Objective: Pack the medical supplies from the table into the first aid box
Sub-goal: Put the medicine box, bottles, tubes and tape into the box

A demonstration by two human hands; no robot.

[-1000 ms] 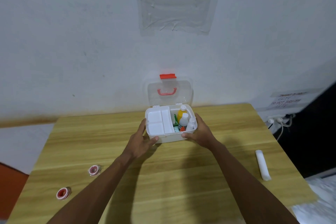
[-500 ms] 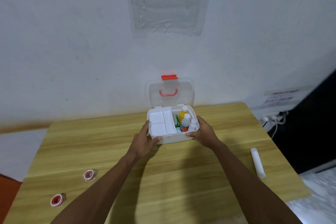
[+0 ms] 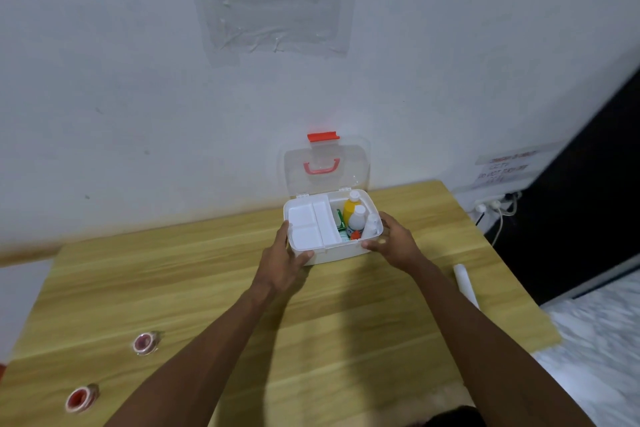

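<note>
The white first aid box (image 3: 341, 251) stands open at the far middle of the wooden table (image 3: 173, 281), its clear lid (image 3: 327, 166) with a red latch upright against the wall. Inside sit a white divider tray (image 3: 310, 224) on the left and a yellow bottle (image 3: 350, 207), a white bottle (image 3: 356, 218) and a small clear bottle (image 3: 371, 224) on the right. My left hand (image 3: 284, 262) grips the box's front left corner. My right hand (image 3: 394, 243) holds its right front side. A white bandage roll (image 3: 465, 282) lies to the right, partly behind my right forearm.
Two red-cored tape rolls lie near the table's left front, one (image 3: 146, 342) farther in and one (image 3: 81, 399) near the edge. A socket with plugged cables (image 3: 493, 206) hangs on the wall past the table's right end. The wall stands directly behind the box.
Both hands stay on the box. The box has turned slightly, its right end farther from me, and my view has shifted a little to the left.
</note>
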